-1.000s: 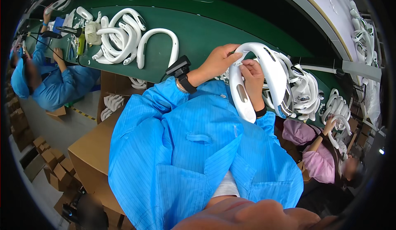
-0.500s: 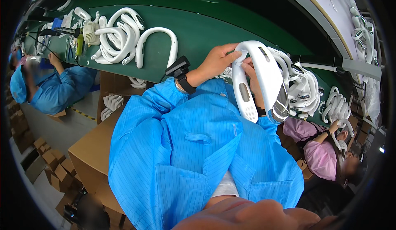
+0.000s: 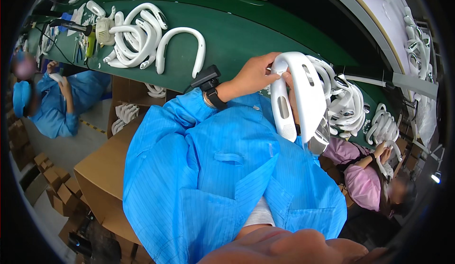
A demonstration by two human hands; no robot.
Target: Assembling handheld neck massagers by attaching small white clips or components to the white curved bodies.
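Note:
Both hands hold one white U-shaped neckband device [image 3: 303, 89] upright over the near edge of the green conveyor belt [image 3: 237, 32]. My left hand [image 3: 251, 77] grips its curved top from the left. A black strapped unit [image 3: 208, 81] sits on that wrist. My right hand [image 3: 292, 97] is mostly hidden behind the device, with only part of it showing between the two arms. Both sleeves are blue.
A pile of white U-shaped pieces [image 3: 137, 36] and a single one [image 3: 182, 46] lie on the belt at left, with another pile [image 3: 346, 103] at right. An open cardboard box [image 3: 99, 174] stands at lower left. Two seated people work nearby, one in blue [image 3: 57, 103] and one in pink [image 3: 365, 178].
The white device has turned slightly in my hands and sits a little more upright. The person in blue at left has shifted further left.

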